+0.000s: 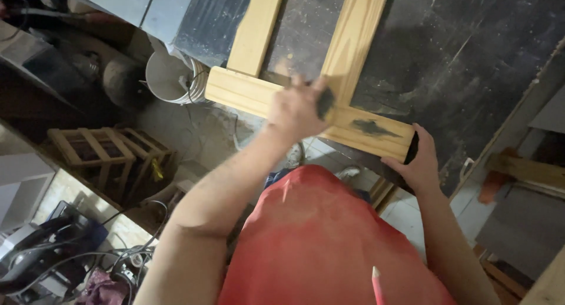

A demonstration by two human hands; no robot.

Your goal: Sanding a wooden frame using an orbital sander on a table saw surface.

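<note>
A pale wooden frame (247,93) lies on a dark, dusty workbench (471,57), its near rail hanging over the bench edge. My left hand (294,110) presses a small dark pad (325,102) onto the joint where an upright meets the near rail. A dark smear (371,127) marks the wood just right of the pad. My right hand (415,163) grips the right end of the near rail, fingers wrapped around its corner. My red shirt fills the bottom of the view.
A white bucket (168,75) stands below the bench's left corner. A wooden slatted stool (100,149) sits on the floor at left. A power tool with cables (41,258) lies at bottom left. A red pencil (376,284) pokes up by my shirt.
</note>
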